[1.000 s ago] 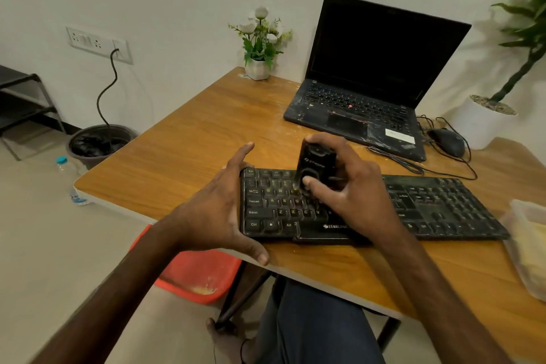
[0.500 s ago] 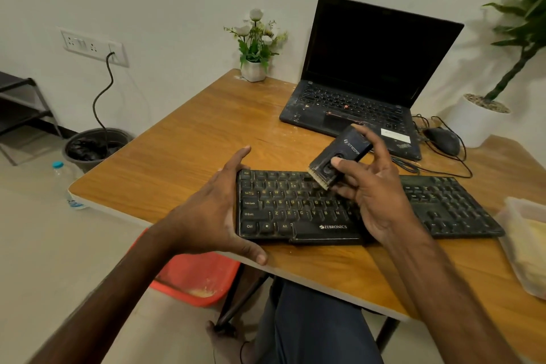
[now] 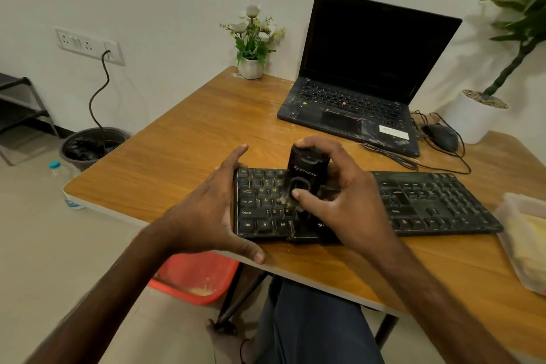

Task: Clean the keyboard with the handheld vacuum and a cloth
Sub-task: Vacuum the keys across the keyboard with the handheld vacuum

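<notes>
- Head view: the keyboard [image 3: 428, 201] lay along the near edge of the table [image 3: 183, 139], with pale dust among its left-hand keys.
- The right hand [image 3: 342, 198] grasped the handheld vacuum [image 3: 304, 168], upright with its nozzle down on the letter keys and the thumb on its front face.
- The left hand [image 3: 206, 213] gripped nothing. Its fingers were spread and fairly straight, bracing the keyboard's left end.
- The vacuuming step seemed to be in hand, with wiping not yet begun.
- The next move probably called for drawing the nozzle rightward along the rows, staying close to the keys while the left hand steadied the board.
- A container [image 3: 520, 245] at the right edge held something yellow — whether the cloth, I could not tell.
</notes>
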Action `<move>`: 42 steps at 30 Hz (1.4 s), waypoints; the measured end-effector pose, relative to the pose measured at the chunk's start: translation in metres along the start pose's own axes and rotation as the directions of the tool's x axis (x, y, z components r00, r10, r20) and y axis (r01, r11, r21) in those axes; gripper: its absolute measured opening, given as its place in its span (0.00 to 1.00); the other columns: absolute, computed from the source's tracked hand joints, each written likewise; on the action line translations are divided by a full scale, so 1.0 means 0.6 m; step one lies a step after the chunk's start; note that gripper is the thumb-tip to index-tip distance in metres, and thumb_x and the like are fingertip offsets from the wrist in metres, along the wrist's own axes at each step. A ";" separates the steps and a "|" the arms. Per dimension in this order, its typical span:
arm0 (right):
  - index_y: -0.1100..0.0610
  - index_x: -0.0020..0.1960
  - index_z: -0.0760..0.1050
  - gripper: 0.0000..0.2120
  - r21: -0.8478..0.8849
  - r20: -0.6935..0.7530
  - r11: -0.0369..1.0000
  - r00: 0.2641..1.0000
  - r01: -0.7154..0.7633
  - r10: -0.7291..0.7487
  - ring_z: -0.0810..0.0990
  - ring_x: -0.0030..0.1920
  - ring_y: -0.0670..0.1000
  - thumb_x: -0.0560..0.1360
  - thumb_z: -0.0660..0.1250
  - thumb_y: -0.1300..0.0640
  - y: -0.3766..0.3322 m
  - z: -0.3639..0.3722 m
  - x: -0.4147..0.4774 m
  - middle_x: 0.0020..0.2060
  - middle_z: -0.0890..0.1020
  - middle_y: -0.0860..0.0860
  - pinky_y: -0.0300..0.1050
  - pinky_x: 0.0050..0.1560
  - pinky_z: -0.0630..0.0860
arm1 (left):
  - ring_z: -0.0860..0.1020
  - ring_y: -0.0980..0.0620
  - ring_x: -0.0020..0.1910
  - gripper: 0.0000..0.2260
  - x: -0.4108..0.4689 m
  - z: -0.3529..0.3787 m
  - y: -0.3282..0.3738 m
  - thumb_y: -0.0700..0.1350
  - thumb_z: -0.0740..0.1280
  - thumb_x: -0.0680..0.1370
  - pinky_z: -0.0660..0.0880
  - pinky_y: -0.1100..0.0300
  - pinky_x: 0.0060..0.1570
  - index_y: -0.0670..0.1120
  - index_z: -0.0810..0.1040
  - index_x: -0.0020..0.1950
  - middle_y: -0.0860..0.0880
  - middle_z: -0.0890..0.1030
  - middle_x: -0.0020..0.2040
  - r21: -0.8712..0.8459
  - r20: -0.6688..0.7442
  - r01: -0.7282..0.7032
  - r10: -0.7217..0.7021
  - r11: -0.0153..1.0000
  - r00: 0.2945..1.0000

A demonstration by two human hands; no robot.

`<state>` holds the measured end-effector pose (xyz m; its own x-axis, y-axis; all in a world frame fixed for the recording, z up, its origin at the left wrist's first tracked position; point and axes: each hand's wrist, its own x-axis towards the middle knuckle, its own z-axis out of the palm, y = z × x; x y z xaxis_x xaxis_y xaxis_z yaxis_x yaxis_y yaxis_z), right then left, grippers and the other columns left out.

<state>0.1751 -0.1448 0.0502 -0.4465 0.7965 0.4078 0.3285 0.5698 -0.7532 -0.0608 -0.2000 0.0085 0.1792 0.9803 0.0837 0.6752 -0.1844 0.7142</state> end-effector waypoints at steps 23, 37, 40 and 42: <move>0.33 0.69 0.64 0.33 -0.158 0.080 0.983 0.994 0.092 -0.080 0.81 0.50 0.42 0.74 0.73 0.58 -0.016 0.013 -0.023 0.59 0.78 0.45 0.37 0.41 0.82 | 0.62 0.56 0.76 0.71 0.002 0.002 0.000 0.69 0.82 0.51 0.62 0.52 0.76 0.68 0.32 0.76 0.55 0.60 0.77 -0.006 -0.011 -0.010 0.010 1.000 1.000; 0.37 0.71 0.63 0.33 -0.352 -0.122 0.935 0.992 -0.033 -0.011 0.81 0.46 0.44 0.74 0.73 0.58 0.017 0.003 0.010 0.59 0.80 0.51 0.36 0.36 0.82 | 0.61 0.59 0.76 0.72 0.002 0.002 -0.004 0.68 0.83 0.52 0.60 0.56 0.76 0.66 0.32 0.77 0.58 0.60 0.76 -0.021 -0.014 -0.040 0.040 0.999 0.999; 0.37 0.71 0.63 0.32 -0.234 0.000 0.968 0.996 0.087 -0.090 0.82 0.48 0.45 0.75 0.72 0.58 -0.027 0.063 0.009 0.57 0.79 0.45 0.42 0.40 0.84 | 0.65 0.56 0.75 0.72 0.001 0.001 -0.001 0.68 0.84 0.52 0.66 0.50 0.74 0.67 0.33 0.78 0.56 0.63 0.75 -0.042 -0.016 -0.034 0.034 0.999 0.999; 0.37 0.71 0.63 0.32 -0.263 -0.001 0.959 0.994 0.103 -0.107 0.82 0.47 0.45 0.75 0.72 0.57 -0.026 0.064 0.015 0.57 0.80 0.47 0.42 0.40 0.84 | 0.64 0.56 0.75 0.72 0.000 0.000 0.000 0.68 0.83 0.52 0.65 0.48 0.75 0.66 0.32 0.77 0.56 0.63 0.76 -0.041 -0.020 -0.037 0.036 0.998 0.999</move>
<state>0.1342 -0.1545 0.0458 -0.4784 0.7311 0.4865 0.4883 0.6819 -0.5446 -0.0607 -0.2001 0.0084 0.1895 0.9741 0.1231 0.6383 -0.2174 0.7384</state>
